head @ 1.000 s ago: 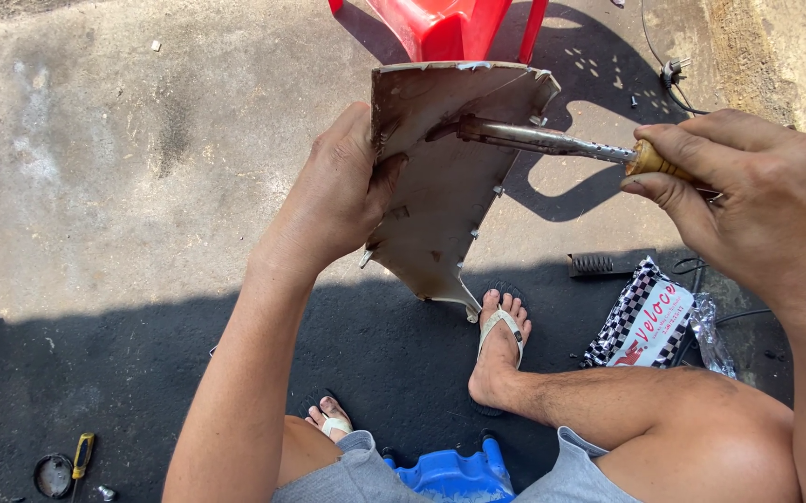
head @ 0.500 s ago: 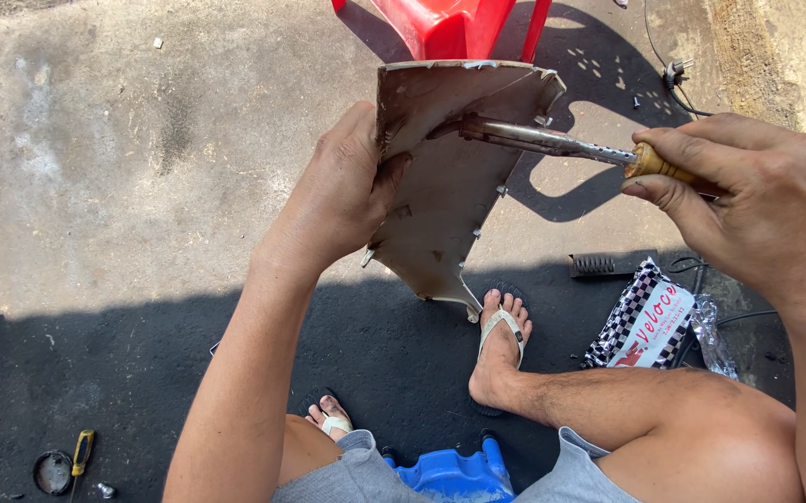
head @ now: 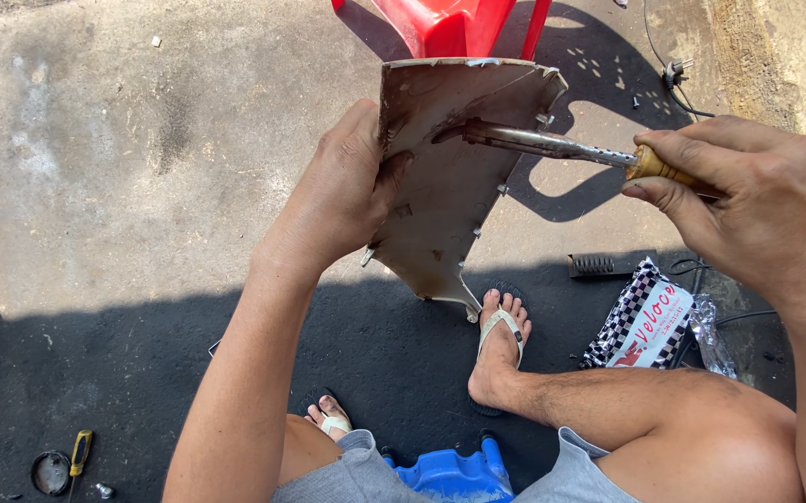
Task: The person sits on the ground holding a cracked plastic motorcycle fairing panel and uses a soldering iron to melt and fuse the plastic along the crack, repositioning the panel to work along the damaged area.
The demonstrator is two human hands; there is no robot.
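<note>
My left hand (head: 342, 200) grips the left edge of the panel (head: 454, 177), a dirty whitish piece of bodywork held upright in front of me, wide end up, narrow tip pointing down toward my right foot (head: 496, 345). Its long axis runs top to bottom, leaning a little to the right. My right hand (head: 762, 210) is closed around the wooden handle of the iron (head: 552, 144), which lies almost level, shaft pointing left. The metal tip touches the panel's upper face, just right of my left thumb. So the panel sits left of my right hand and the tool crosses its long axis. A red chair (head: 454, 23) stands behind the panel; a checkered packet (head: 645, 317) lies on the ground under my right wrist.
</note>
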